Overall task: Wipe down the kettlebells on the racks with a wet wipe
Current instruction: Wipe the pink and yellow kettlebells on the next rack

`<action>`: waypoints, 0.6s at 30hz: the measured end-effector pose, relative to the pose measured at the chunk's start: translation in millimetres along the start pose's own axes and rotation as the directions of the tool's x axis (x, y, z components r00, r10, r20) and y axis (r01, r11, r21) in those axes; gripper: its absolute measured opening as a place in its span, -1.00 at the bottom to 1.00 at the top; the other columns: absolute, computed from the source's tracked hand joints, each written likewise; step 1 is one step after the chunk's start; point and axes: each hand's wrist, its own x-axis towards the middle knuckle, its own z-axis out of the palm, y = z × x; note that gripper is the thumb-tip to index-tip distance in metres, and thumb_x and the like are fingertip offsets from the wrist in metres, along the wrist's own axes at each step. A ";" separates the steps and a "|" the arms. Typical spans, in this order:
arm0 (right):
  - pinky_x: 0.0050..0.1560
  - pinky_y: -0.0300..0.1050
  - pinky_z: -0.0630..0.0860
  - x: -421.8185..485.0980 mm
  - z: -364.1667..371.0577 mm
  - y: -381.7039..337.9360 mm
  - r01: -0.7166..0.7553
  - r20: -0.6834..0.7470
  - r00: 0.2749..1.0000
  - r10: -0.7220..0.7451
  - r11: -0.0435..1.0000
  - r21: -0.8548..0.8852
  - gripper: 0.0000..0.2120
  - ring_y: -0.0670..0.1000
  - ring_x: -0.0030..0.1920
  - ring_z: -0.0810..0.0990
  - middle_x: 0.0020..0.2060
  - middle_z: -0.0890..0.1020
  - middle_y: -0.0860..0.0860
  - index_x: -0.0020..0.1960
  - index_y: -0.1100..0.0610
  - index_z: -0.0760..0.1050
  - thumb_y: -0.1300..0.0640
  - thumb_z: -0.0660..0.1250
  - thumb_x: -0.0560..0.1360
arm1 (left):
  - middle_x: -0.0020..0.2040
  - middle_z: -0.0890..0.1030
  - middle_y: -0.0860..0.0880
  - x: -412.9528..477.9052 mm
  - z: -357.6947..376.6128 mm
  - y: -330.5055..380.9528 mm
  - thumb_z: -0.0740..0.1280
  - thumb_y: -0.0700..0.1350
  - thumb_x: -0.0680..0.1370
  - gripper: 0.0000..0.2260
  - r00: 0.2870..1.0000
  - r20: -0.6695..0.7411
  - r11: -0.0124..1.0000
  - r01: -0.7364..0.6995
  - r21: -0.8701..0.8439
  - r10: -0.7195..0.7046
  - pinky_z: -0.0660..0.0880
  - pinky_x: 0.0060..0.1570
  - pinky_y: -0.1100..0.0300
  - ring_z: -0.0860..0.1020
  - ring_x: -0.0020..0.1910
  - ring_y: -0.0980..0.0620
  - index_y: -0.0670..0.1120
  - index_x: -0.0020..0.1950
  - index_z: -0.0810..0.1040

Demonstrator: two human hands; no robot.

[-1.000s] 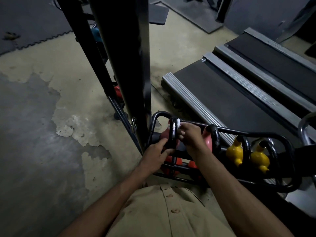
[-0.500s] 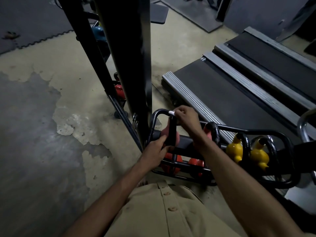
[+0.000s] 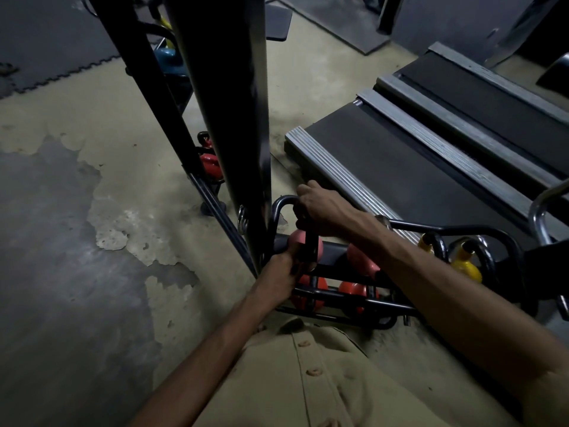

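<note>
Kettlebell [image 3: 296, 241]: pink body, black handle, upright on rack [image 3: 462, 231], between the 2 hands. Left hand [image 3: 281, 274] grips the handle's base, fingers curled; right hand [image 3: 323, 211] curls over the handle's top.

The person wears a tan collared shirt [image 3: 354, 383] with matching round buttons [image 3: 314, 371] down the front.

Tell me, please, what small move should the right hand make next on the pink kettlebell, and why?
Probably slide the right hand down the far side of the black handle. It is curled over the handle's top, while the left hand holds the pink kettlebell lower down; the wipe itself is hidden.
</note>
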 end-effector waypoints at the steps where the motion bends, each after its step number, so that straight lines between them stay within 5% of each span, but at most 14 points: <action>1: -0.25 -0.13 0.34 -8.3 3.1 -0.5 -0.023 -0.064 0.998 0.025 0.999 0.042 -0.83 0.02 0.06 0.39 0.01 0.43 -0.02 0.06 0.07 0.63 0.00 0.37 0.57 | 0.05 0.68 -0.04 1.4 0.7 -2.8 0.32 -0.17 0.65 -0.54 1.000 -0.005 1.000 -0.010 0.015 0.010 0.58 0.02 0.09 0.67 0.06 -0.06 0.03 0.54 0.37; 3: -0.23 -0.13 0.39 -27.7 16.7 -1.2 -0.116 -0.237 0.957 0.165 0.971 0.207 -0.84 -0.01 0.00 0.44 -0.01 0.45 -0.03 0.10 0.03 0.61 -0.01 0.36 0.59 | 0.09 0.69 -0.11 1.1 -0.6 -2.9 0.32 -0.22 0.62 -0.57 1.000 -0.014 0.999 -0.019 0.038 0.020 0.59 0.05 0.01 0.66 0.10 -0.10 -0.02 0.49 0.42; 5: -0.23 -0.17 0.45 -44.1 39.7 -6.9 -0.212 -0.338 0.840 0.424 0.831 0.513 -0.89 -0.06 -0.12 0.51 -0.08 0.53 -0.05 0.04 0.04 0.57 0.01 0.39 0.59 | 0.06 0.69 -0.08 0.2 -1.5 -1.7 0.31 -0.15 0.64 -0.69 0.999 -0.021 0.998 -0.042 0.035 0.043 0.59 0.03 -0.03 0.67 0.06 -0.07 -0.02 0.38 0.46; 6: -0.22 -0.20 0.49 -47.9 51.9 -11.0 -0.232 -0.283 0.775 0.565 0.670 0.705 -0.91 -0.07 -0.17 0.55 -0.12 0.58 -0.03 -0.01 0.06 0.55 0.05 0.41 0.58 | 0.03 0.69 -0.05 -0.6 -1.8 -1.0 0.31 -0.11 0.64 -0.76 0.998 -0.025 0.998 -0.051 0.027 0.052 0.60 -0.01 -0.05 0.67 0.01 -0.04 -0.01 0.31 0.48; 8: -0.26 -0.17 0.55 -46.9 65.6 -18.1 -0.182 0.053 0.674 0.736 0.095 0.979 -0.96 -0.03 -0.26 0.59 -0.15 0.65 0.12 -0.03 0.17 0.57 0.20 0.37 0.58 | -0.03 0.68 -0.02 -1.3 -1.7 0.6 0.32 -0.05 0.64 -0.83 0.997 -0.030 0.997 -0.076 0.016 0.076 0.59 -0.04 -0.07 0.67 -0.06 0.03 0.00 0.23 0.49; 10: -0.32 -0.16 0.55 -41.5 62.1 -21.5 -0.086 0.383 0.689 0.616 -0.455 0.886 -0.83 0.00 -0.33 0.59 -0.13 0.61 0.28 0.01 0.33 0.62 0.30 0.26 0.58 | -0.05 0.67 0.00 -1.7 -2.1 1.8 0.32 0.02 0.64 -0.81 0.996 -0.037 0.997 -0.081 0.005 0.081 0.59 -0.02 -0.07 0.66 -0.06 0.05 0.00 0.20 0.49; 12: -0.10 -0.08 0.61 -35.5 52.2 -21.9 -0.041 0.536 0.722 0.437 -0.747 0.664 -0.76 0.08 -0.19 0.66 -0.09 0.66 0.29 0.00 0.38 0.63 0.34 0.18 0.57 | -0.05 0.67 -0.01 -1.2 -1.7 1.9 0.33 0.04 0.64 -0.78 0.995 -0.040 0.996 -0.087 0.015 0.087 0.58 -0.01 -0.06 0.65 -0.05 0.05 -0.04 0.21 0.49; 14: 0.08 -0.01 0.60 -27.2 48.3 -22.2 0.016 0.602 0.701 0.383 -0.852 0.523 -0.74 0.14 -0.06 0.66 -0.07 0.67 0.27 0.09 0.44 0.56 0.39 0.12 0.58 | -0.05 0.66 -0.01 -1.2 -1.0 1.7 0.33 0.04 0.65 -0.79 0.995 -0.041 0.995 -0.095 0.016 0.095 0.57 -0.02 -0.07 0.64 -0.06 0.05 -0.03 0.21 0.49; 18: 0.16 0.03 0.63 -22.9 48.2 -31.0 0.132 0.592 0.677 0.436 -0.864 0.485 -0.73 0.16 -0.10 0.68 -0.11 0.68 0.30 0.17 0.44 0.50 0.41 0.11 0.56 | -0.08 0.65 0.00 -1.7 -1.4 -0.8 0.33 0.01 0.65 -0.84 0.995 -0.035 0.996 -0.090 -0.004 0.089 0.58 -0.04 -0.07 0.64 -0.08 0.06 -0.02 0.16 0.49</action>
